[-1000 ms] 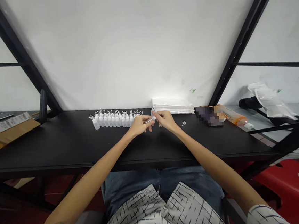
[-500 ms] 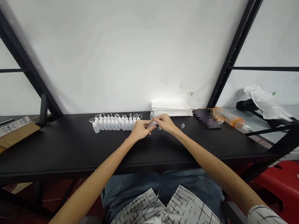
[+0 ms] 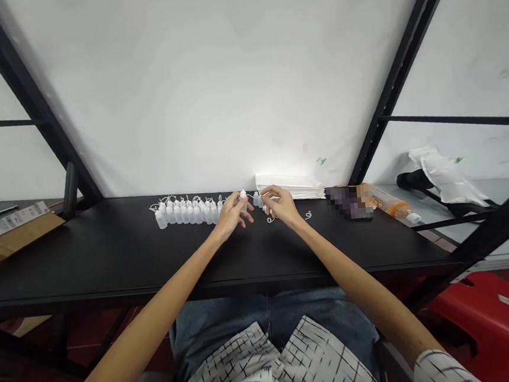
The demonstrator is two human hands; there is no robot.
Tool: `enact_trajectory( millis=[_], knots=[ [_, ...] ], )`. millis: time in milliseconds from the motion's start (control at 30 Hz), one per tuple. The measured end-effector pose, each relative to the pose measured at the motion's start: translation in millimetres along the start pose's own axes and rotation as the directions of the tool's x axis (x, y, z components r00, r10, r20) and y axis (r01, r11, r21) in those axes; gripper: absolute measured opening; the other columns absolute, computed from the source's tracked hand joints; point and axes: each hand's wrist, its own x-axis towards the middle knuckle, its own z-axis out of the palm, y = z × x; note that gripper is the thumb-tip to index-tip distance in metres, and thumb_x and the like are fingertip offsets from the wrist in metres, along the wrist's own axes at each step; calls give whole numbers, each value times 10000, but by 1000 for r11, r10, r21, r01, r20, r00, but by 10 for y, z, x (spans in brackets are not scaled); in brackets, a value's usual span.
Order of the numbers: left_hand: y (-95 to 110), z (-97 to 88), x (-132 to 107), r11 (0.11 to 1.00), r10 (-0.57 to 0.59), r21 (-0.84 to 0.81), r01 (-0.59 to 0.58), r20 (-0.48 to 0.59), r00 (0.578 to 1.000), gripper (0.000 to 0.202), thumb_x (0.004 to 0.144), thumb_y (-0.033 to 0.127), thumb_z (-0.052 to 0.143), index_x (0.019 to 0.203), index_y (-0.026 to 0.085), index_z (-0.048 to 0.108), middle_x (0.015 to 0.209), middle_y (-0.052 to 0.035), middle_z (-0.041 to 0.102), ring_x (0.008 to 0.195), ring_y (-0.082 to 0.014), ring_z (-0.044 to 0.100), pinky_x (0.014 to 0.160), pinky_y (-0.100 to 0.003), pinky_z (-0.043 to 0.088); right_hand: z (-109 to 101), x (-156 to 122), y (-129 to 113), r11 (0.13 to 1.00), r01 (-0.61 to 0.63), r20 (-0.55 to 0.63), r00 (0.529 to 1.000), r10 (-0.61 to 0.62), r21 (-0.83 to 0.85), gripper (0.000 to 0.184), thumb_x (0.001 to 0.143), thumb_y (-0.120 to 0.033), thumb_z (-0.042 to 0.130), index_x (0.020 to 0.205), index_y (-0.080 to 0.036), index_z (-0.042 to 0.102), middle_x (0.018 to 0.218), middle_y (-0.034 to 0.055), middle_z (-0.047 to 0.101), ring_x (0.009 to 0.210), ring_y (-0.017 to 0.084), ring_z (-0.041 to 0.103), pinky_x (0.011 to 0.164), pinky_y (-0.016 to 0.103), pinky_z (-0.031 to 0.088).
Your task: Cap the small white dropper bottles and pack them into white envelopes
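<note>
Your left hand (image 3: pixel 232 215) holds a small white dropper bottle (image 3: pixel 243 195) upright in its fingers (image 3: pixel 239 203), just beside the row of white plastic bottles (image 3: pixel 188 215) on the black tabletop (image 3: pixel 109 257). Your right hand (image 3: pixel 280 205) has fingers (image 3: pixel 265 197) pinched narrow, but I cannot tell what they hold. What is inside the bottles, I also cannot see.

From here I make out a white dropper bottle (image 3: pixel 243 195) held nozzle-up in the left hand (image 3: pixel 231 214), just right of a row of matching bottles (image 3: pixel 185 215) (thin white loops (image 3: pixel 168 200) trail behind them).
</note>
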Motion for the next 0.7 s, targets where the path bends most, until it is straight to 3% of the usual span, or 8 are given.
enact_trajectory(
  millis=[100, 200, 300, 467, 567, 700],
  knots=[
    [-35, -10, 3, 997, 32, 76, -31, -8, 999, 238, 851, 391, 555, 929, 168, 525, 807, -16, 608, 569, -113, 639, 375, -152, 418, 19, -9, -27, 996, -33, 80, 996, 26, 88, 303, 746, -393, 641, 945, -172, 580, 750, -1, 636, 433, 108, 595, 325, 179, 390],
    [-49, -16, 0, 993, 46, 111, -45, -3, 999, 234, 839, 376, 550, 928, 160, 549, 806, -19, 605, 609, -115, 639, 398, -155, 438, 22, -7, -47, 991, -57, 73, 996, 49, 124, 384, 717, -393, 681, 1011, -178, 558, 773, 3, 662, 428, 120, 613, 315, 179, 397],
    [-43, -24, -6, 992, 57, 117, -55, -13, 998, 235, 837, 351, 537, 965, 156, 568, 754, -8, 607, 576, -114, 630, 402, -163, 436, -18, 2, -73, 987, -79, 59, 996, 71, 140, 382, 708, -400, 699, 980, -173, 556, 780, 14, 681, 409, 112, 603, 319, 183, 410],
    [-36, -34, -21, 986, 64, 155, -69, 37, 997, 284, 841, 282, 504, 1087, 165, 584, 638, 35, 559, 455, -105, 585, 374, -173, 397, -94, 0, -147, 977, -69, 137, 990, 42, 200, 376, 692, -405, 739, 932, -153, 597, 826, 41, 685, 460, 121, 630, 358, 200, 454],
    [-45, -33, -24, 978, 73, 194, -79, 36, 997, 270, 843, 268, 491, 1071, 169, 596, 629, 44, 529, 421, -80, 536, 359, -164, 361, -92, -15, -180, 970, -73, 148, 988, 39, 231, 415, 688, -407, 750, 983, -152, 606, 835, 38, 678, 458, 127, 631, 365, 217, 470],
    [-52, -34, -22, 972, 72, 222, -76, 25, 997, 252, 844, 267, 478, 1046, 176, 597, 636, 48, 511, 414, -66, 499, 365, -160, 345, -74, -21, -187, 971, -59, 121, 992, 31, 233, 416, 684, -452, 759, 920, -134, 634, 813, 52, 675, 454, 122, 619, 380, 235, 489]
  ],
)
